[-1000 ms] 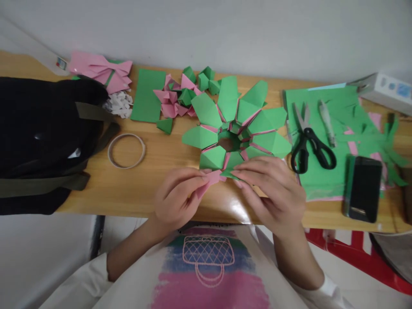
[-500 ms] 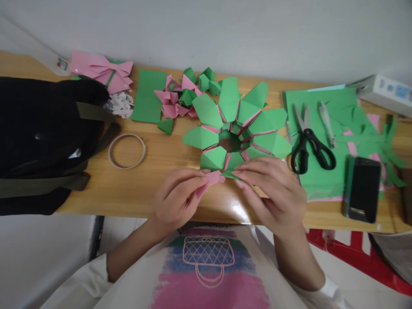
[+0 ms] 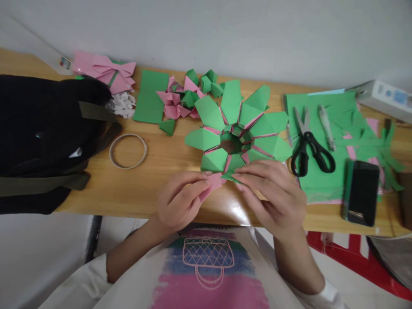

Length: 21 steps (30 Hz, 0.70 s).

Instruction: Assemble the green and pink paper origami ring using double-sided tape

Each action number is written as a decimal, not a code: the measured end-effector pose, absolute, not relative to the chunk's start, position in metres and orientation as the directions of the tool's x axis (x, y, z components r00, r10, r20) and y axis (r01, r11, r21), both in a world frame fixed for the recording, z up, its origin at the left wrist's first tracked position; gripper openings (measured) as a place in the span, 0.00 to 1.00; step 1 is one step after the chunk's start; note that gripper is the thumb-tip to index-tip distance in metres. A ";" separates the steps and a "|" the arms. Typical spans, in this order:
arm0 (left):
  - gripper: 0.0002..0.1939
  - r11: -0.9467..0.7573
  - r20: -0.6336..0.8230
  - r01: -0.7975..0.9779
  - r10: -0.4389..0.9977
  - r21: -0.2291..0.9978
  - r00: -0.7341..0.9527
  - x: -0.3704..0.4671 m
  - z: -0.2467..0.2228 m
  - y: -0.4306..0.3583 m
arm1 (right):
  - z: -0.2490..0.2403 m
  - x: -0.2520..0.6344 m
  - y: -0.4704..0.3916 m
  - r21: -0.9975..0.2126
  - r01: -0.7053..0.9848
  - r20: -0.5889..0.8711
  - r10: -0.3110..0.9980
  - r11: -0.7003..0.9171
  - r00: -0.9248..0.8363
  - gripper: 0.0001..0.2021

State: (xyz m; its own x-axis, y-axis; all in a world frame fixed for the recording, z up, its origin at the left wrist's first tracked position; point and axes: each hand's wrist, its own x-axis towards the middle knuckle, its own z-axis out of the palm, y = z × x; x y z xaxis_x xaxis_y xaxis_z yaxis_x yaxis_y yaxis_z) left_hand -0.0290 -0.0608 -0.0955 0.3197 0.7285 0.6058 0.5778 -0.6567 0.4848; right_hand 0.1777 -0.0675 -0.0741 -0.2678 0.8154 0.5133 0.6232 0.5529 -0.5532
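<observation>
- Petalled paper ring (image 3: 238, 128), green with pink folds, is lying near the middle of the wooden desk (image 3: 154, 189), and I am seeing that desk running across the whole view against a pale wall (image 3: 225, 34).
- Black bag (image 3: 41, 137) with olive straps is filling the left end of the desk.
- Green sheets and offcuts (image 3: 322, 184) are spreading over the right side, with pink scraps among them.
- Both hands are working just in front of the ring: the left hand (image 3: 183, 199) is pinching a pink folded piece (image 3: 215, 181) between thumb and fingers, and the right hand (image 3: 273, 193) is closing its fingertips on a green folded piece (image 3: 230, 177). I am seeing the two pieces' ends meeting, but I cannot tell whether either is joined to the ring.
- Folded pink and green pieces (image 3: 172, 101) are clustering behind and to the left of the ring, beside a flat green rectangle (image 3: 151, 96).
- Pink bow-shaped papers (image 3: 112, 71) are resting farther left, by some white paper bits (image 3: 124, 104).
- White box (image 3: 386, 98) is sitting at the far right corner.
- Black-handled scissors (image 3: 308, 139) are lying partly open on the green sheets, next to a pale slim tool (image 3: 327, 128).
- Dark phone (image 3: 362, 193) is lying at the sheets' near right.
- Tape roll (image 3: 145, 151) is resting flat between bag and ring.
</observation>
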 end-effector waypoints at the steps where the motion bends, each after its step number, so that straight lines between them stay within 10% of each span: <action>1: 0.09 -0.655 0.603 0.578 0.730 0.487 0.321 -0.029 -0.095 -0.061 | -0.074 0.178 -0.067 -0.550 0.624 0.512 0.814 0.555 -0.273 0.06; 21: 0.09 -0.645 0.600 0.568 0.741 0.511 0.301 -0.031 -0.099 -0.061 | -0.073 0.179 -0.066 -0.571 0.610 0.504 0.821 0.549 -0.268 0.07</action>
State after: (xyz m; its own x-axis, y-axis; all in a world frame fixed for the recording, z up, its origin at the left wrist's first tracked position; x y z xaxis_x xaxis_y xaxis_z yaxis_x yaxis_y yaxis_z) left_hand -0.0310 -0.0614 -0.0987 0.3010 0.7413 0.5999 0.5684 -0.6446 0.5113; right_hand 0.1789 -0.0662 -0.0735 -0.2678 0.8214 0.5035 0.6105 0.5490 -0.5709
